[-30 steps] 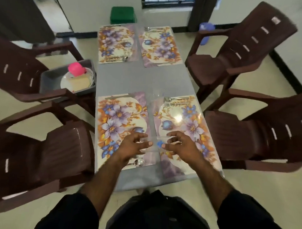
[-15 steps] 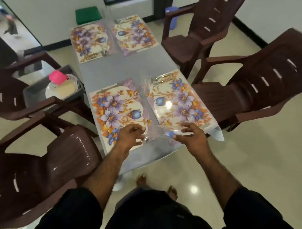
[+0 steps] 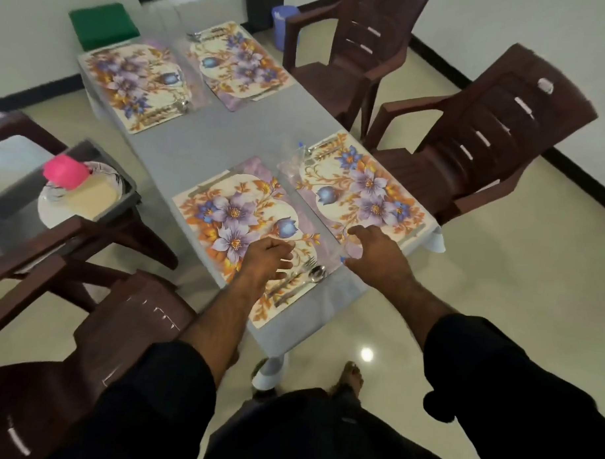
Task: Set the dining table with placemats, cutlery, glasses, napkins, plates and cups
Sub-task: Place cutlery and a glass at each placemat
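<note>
Head view: the right hand [image 3: 376, 247] curls over something clear with a blue spot, probably a glass, at the near edge of the near right placemat [image 3: 360, 193]; how firmly it holds, I cannot tell. The left hand [image 3: 267, 259] hangs loosely curled and empty above the fork [image 3: 301, 268] and spoon [image 3: 316, 273]. A glass placed so near the table edge could tip off. No readable writing shows.

4 placemats [image 3: 246, 224]: purple and blue flowers, orange leaves on cream. Desk [image 3: 228, 141] grey. Chairs [image 3: 486, 139] dark brown. Cup [image 3: 65, 175] pink, left of frame. Box [image 3: 104, 25] green, upper left.
</note>
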`<state>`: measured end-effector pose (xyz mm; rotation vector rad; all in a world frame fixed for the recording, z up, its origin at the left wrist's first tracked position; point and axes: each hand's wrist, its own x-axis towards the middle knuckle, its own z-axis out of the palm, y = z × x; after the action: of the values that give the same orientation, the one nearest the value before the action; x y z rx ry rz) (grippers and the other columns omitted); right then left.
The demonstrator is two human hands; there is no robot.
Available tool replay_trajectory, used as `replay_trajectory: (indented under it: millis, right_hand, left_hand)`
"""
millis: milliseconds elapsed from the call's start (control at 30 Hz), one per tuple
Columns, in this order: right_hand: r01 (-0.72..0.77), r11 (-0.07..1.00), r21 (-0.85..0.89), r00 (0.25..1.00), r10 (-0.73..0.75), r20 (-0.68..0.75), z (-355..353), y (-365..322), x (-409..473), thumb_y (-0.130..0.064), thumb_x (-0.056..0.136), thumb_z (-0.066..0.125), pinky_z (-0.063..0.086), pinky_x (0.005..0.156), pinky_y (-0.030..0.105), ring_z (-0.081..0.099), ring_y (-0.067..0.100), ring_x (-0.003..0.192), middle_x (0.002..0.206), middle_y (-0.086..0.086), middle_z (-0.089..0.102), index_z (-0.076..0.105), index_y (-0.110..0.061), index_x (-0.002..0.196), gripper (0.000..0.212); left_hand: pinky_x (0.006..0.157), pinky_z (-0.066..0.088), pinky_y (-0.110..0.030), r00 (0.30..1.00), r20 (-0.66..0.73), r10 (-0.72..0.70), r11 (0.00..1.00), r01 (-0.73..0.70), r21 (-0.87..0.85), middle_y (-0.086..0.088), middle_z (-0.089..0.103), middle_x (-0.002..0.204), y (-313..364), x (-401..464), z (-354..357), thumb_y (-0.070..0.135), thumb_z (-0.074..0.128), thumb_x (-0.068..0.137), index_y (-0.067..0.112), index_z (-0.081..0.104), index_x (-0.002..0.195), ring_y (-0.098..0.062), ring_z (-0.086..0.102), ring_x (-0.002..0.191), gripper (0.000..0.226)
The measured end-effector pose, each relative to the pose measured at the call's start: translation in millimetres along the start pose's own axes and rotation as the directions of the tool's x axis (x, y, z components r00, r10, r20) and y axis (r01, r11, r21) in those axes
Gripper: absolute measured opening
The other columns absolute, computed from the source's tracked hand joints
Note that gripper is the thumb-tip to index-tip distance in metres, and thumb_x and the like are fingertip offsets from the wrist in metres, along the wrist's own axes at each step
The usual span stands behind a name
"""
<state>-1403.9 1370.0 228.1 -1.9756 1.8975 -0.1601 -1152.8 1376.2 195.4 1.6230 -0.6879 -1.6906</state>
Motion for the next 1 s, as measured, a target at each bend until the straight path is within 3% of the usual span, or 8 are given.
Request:
replay_trajectory:
  millis: [300, 500, 733, 900, 1000]
  right_hand:
    - [-0.065, 0.99, -0.126, 0.996, 0.073, 0.057, 11, -35, 7, -0.044, 0.085, 0.08, 0.054, 0.09, 0.045, 0.063, 0.039, 0.111, 0.127, 0.013, 0.057, 0.049, -0.022, 0.142, 0.068]
    - [-0.092, 0.989, -0.12, 0.994, 0.099, 0.052, 10, -56, 12, -0.044, 0.086, 0.082, 0.055, 0.094, 0.043, 0.063, 0.036, 0.114, 0.133, 0.011, 0.058, 0.05, -0.021, 0.141, 0.067]
    - [-0.092, 0.98, -0.176, 0.992, 0.105, 0.064, 12, -65, 12, -0.044, 0.087, 0.081, 0.056, 0.094, 0.043, 0.063, 0.036, 0.116, 0.134, 0.01, 0.057, 0.048, -0.023, 0.14, 0.066]
    - [-0.111, 0.979, -0.171, 0.991, 0.123, 0.061, 10, -59, 7, -0.045, 0.087, 0.08, 0.054, 0.092, 0.043, 0.062, 0.036, 0.116, 0.133, 0.01, 0.056, 0.048, -0.023, 0.142, 0.068]
    - [-0.128, 0.979, -0.155, 0.986, 0.143, 0.088, 10, -58, 7, -0.049, 0.085, 0.083, 0.054, 0.095, 0.043, 0.061, 0.034, 0.119, 0.136, 0.008, 0.057, 0.047, -0.024, 0.145, 0.074]
  left_hand:
    - [0.079, 0.056, -0.047, 0.999, 0.042, -0.027, 1.0, 0.028, -0.014, -0.015, 0.075, 0.097, 12, 7, -36, 0.025, 0.073, 0.101, 0.01, 0.069, 0.102, -0.03, 0.072, 0.084, 0.016]
    - [0.072, 0.057, -0.037, 0.998, 0.061, -0.033, 0.999, 0.032, 0.028, -0.017, 0.076, 0.105, 20, 11, -43, 0.028, 0.07, 0.103, 0.006, 0.069, 0.11, -0.03, 0.073, 0.089, 0.023]
    - [0.068, 0.06, -0.035, 0.996, 0.081, -0.042, 0.999, 0.041, 0.022, -0.017, 0.077, 0.102, 16, 7, -54, 0.034, 0.075, 0.1, 0.006, 0.071, 0.109, -0.028, 0.074, 0.085, 0.029]
    - [0.08, 0.06, -0.043, 0.998, 0.048, -0.05, 0.999, 0.05, 0.005, -0.014, 0.075, 0.096, 15, 8, -62, 0.031, 0.074, 0.101, 0.006, 0.071, 0.105, -0.029, 0.073, 0.084, 0.025]
    - [0.073, 0.062, -0.04, 0.998, 0.048, -0.047, 0.999, 0.047, 0.004, -0.015, 0.076, 0.098, 14, 4, -62, 0.032, 0.075, 0.101, 0.007, 0.071, 0.105, -0.029, 0.074, 0.085, 0.025]
